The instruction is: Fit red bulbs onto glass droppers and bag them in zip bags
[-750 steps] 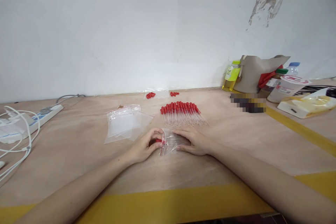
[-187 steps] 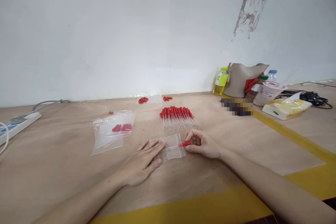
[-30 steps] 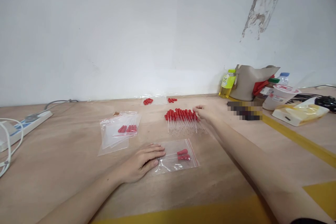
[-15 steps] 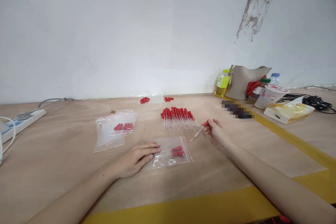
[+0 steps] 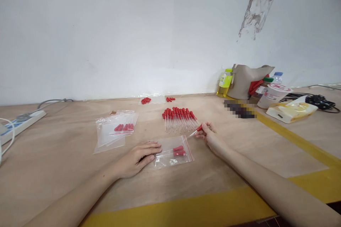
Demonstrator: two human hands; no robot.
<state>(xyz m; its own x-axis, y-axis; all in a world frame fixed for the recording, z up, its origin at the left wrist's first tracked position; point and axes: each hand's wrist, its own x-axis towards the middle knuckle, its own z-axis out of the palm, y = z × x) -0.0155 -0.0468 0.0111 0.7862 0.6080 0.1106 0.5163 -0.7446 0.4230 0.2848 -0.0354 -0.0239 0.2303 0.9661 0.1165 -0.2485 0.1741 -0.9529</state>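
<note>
Right hand (image 5: 211,137) pinching one dropper (image 5: 195,131) by its red bulb, fingers closed around it, glass tip aimed down-left toward the bag (image 5: 173,152). Held by the bulb probably because that's the grippy end, and it keeps the tip leading toward the bag's mouth. Not in the bag yet, just beside its red-striped edge.

Left hand (image 5: 138,156) lying flat and relaxed, fingers spread over the bag's closed end, gripping nothing. Looks like it's there to pin the thin plastic so it can't slide. Two droppers already inside, bulbs toward the mouth, side by side.

Just behind, a neat row of loose droppers (image 5: 179,117), bulbs away, tips toward the hands, easy to grab one at a time. Off to the left, a stack of bags (image 5: 115,131) with a filled one on top, kept well apart from the loose row. Hard to say how many are in that one, too small. Near the wall, small heaps of spare bulbs (image 5: 146,100).

All on a plywood table (image 5: 66,170) with a yellow edge. Power strip (image 5: 22,122) far left; bottles and a grey pouch (image 5: 246,81) far right, out of the way.
</note>
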